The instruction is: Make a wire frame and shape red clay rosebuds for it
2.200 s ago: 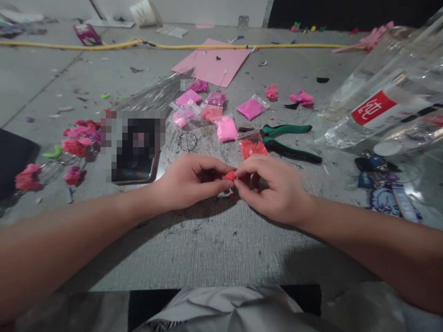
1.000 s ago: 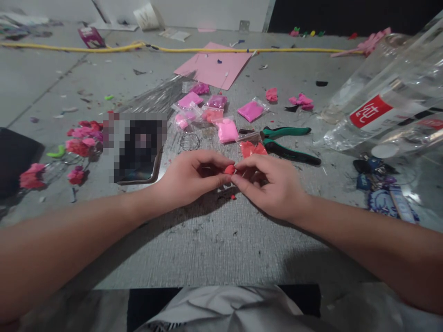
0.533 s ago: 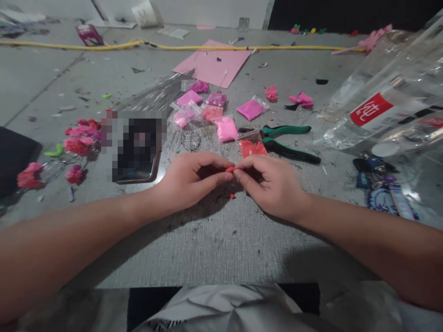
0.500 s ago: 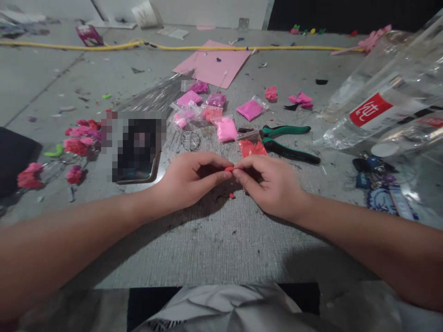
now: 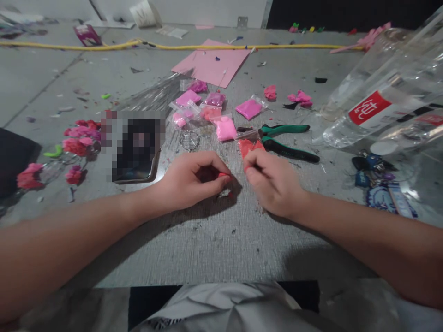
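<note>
Left hand (image 5: 194,180) pinches small red lump (image 5: 223,175), flattish, mostly hidden by fingertips, just above grey table (image 5: 214,240). Right hand (image 5: 273,182) just beside it, fingers pressed together, maybe on a red crumb.

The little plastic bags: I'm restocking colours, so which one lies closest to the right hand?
The red-orange bag, just beyond the right hand beside the green-handled pliers. The other bags are pink or magenta and lie farther back.

Bare left hand (image 5: 194,182), right hand (image 5: 273,184), forearms (image 5: 86,230); creased light garment (image 5: 228,304) (whitish-grey) at lap.
</note>
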Motion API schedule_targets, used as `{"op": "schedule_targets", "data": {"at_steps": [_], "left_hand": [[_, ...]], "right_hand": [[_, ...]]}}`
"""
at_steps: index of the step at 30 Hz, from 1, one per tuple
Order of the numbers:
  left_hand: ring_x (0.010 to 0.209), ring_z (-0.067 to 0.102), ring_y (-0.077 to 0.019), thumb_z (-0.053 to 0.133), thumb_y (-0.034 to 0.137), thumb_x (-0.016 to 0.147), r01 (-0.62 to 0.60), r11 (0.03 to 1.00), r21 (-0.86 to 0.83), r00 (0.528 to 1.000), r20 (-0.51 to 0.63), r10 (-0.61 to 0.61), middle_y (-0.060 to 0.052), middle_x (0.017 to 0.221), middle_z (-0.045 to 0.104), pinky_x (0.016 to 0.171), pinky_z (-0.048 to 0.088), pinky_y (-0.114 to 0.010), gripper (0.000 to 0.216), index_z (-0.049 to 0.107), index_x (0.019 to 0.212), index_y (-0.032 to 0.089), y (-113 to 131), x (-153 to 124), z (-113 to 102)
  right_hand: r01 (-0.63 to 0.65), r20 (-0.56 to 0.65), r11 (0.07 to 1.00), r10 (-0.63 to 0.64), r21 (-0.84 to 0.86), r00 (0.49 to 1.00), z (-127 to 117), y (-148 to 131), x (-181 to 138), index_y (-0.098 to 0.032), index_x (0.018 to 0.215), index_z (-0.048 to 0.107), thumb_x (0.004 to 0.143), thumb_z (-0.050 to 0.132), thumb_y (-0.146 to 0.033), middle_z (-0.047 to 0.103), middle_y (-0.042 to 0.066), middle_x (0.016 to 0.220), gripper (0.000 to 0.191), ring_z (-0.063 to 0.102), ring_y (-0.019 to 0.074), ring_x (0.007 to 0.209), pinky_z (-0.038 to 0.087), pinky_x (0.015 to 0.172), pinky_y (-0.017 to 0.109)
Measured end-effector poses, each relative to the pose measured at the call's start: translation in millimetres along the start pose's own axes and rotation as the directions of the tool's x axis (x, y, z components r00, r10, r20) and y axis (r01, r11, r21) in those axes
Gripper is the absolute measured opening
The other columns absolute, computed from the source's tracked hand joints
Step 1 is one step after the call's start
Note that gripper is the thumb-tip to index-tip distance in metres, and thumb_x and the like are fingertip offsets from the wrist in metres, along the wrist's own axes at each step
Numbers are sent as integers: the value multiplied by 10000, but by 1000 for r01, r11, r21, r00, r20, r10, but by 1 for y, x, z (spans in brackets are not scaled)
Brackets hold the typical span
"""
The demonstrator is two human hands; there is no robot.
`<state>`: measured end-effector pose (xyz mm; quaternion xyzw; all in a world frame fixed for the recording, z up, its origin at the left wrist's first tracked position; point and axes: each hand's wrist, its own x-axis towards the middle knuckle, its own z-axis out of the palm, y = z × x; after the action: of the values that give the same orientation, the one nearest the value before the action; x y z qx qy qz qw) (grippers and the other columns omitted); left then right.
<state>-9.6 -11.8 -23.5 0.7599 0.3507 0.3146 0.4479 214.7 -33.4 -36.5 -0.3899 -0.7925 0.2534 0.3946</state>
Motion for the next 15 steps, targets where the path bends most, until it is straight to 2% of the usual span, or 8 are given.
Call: {"op": "schedule_targets", "data": {"at_steps": [3, 5, 7, 11, 15], "left_hand": [[802, 733, -188, 692, 278, 925, -53, 976, 212, 998, -34, 62, -72, 920, 796, 728, 567, -306, 131, 762, 962, 173, -1, -1, 0], [912, 758, -216, 680, 257, 933, -123, 925, 360, 989, -28, 143, -76, 1006, 813, 824, 584, -338, 138, 766, 1011, 182, -3, -2, 0], [1007, 767, -226, 658, 192, 932, -185, 867, 462, 974, -29, 224, -78, 1091, 815, 905, 592, -352, 137, 766, 1016, 184, -6, -2, 1], [1013, 778, -201, 628, 102, 920, -235, 812, 534, 956, -26, 293, -58, 1117, 816, 931, 605, -326, 189, 779, 992, 189, -13, -1, 3], [957, 785, -197, 669, 76, 895, -252, 773, 583, 940, -43, 339, -62, 1072, 820, 901, 619, -310, 152, 778, 958, 161, -16, 1, 4]], "right_hand": [[-118, -85, 982, 131, 147, 988, -1, 6, 1, -240, 833, 452, 1072, 437, -299, 434, -52, 638, 247, 420, 125, 566, 342, 566, 299], [-154, -72, 978, 165, 139, 984, -1, 7, 2, -237, 803, 454, 1096, 433, -381, 429, -52, 621, 327, 425, 120, 549, 337, 547, 298], [-163, -33, 982, 167, 93, 985, -1, 4, 4, -219, 818, 517, 1092, 474, -391, 512, -38, 641, 327, 491, 112, 557, 377, 553, 288], [-209, -24, 965, 215, 158, 976, 1, -2, 3, -184, 981, 650, 1007, 671, -332, 704, -4, 803, 152, 665, 109, 590, 507, 579, 262], [-284, -45, 930, 303, 234, 952, 1, -6, 0, -180, 881, 701, 882, 840, -345, 692, -35, 637, 216, 694, 128, 520, 510, 508, 233]]}}
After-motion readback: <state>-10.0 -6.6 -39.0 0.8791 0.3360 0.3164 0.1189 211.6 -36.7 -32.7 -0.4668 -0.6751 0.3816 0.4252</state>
